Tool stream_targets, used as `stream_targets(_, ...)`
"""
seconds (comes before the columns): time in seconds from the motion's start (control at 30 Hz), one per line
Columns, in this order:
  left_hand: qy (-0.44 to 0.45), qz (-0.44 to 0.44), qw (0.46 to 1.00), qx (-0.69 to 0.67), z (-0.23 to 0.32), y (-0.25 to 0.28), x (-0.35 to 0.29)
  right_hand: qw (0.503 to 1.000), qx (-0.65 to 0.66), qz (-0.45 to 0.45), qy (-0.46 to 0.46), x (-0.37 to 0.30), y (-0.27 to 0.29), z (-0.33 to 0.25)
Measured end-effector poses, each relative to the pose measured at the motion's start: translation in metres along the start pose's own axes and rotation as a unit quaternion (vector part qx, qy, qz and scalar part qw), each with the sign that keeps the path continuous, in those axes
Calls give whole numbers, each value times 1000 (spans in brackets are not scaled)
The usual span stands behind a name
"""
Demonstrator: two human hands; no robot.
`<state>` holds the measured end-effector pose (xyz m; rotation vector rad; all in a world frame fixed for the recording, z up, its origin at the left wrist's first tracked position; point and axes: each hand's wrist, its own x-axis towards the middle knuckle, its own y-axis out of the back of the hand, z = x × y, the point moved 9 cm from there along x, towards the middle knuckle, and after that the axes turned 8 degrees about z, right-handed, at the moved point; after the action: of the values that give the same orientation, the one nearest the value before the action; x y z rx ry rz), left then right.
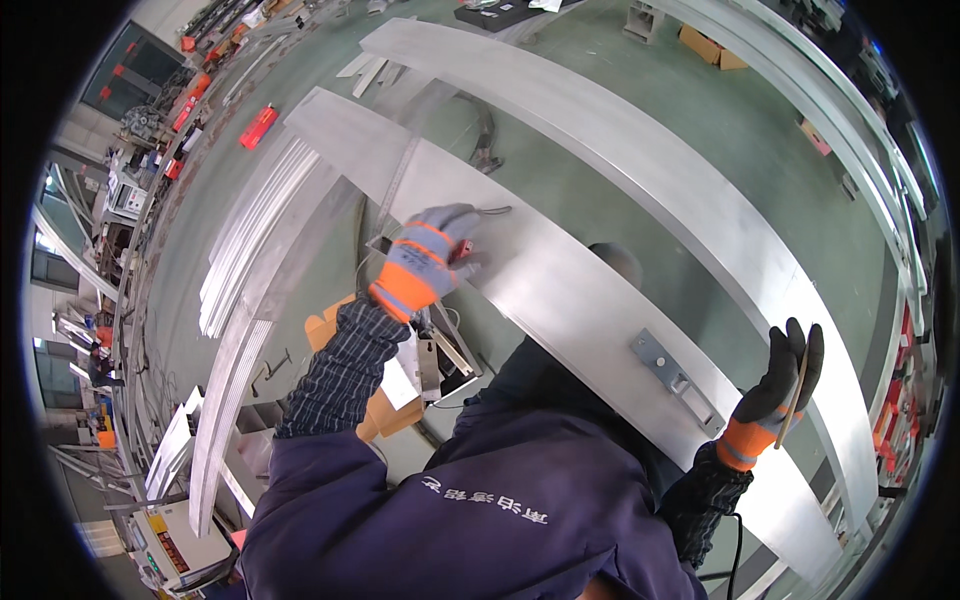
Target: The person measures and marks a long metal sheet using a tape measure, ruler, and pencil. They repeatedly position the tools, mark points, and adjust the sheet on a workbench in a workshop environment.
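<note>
My left hand [425, 258], in a grey and orange glove, is bent over the near long silver metal panel [560, 270]. A small red object [461, 250] shows between its thumb and fingers; its kind I cannot make out. Beside this hand a thin ruler-like strip [400, 175] crosses the panel's edge. In my right hand [765, 400], its glove dark-palmed with an orange cuff, a thin tan pencil-like stick [795, 400] is held by the thumb, while the fingers point up. Close to it, a grey metal plate [675, 378] with a hole and slots lies on the panel.
A second long metal panel [620, 150] runs alongside, farther off. Stacked silver profiles [265, 235] lie at left. Below the left arm sits an open cardboard box [385, 405] with parts. A red case [259, 127] rests on the green floor, and a white machine [180, 545] stands lower left.
</note>
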<state>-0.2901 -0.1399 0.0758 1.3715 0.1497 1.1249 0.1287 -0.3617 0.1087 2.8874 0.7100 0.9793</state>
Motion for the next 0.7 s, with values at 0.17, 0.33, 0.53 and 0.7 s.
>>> stream_targets(0.17, 289, 192, 938, 22, -88, 60, -30, 995, -76, -20, 53, 20, 7, -5)
stream_targets(0.33, 437, 46, 880, -179, -218, -16, -131, 993, 104, -1, -49, 57, 2, 14)
stream_targets(0.53, 384, 228, 893, 58, -294, 86, -136, 998, 36, -16, -42, 96, -2, 53)
stream_targets(0.7, 137, 293, 916, 236, -184, 180, -8, 997, -74, 7, -2, 94, 12, 136)
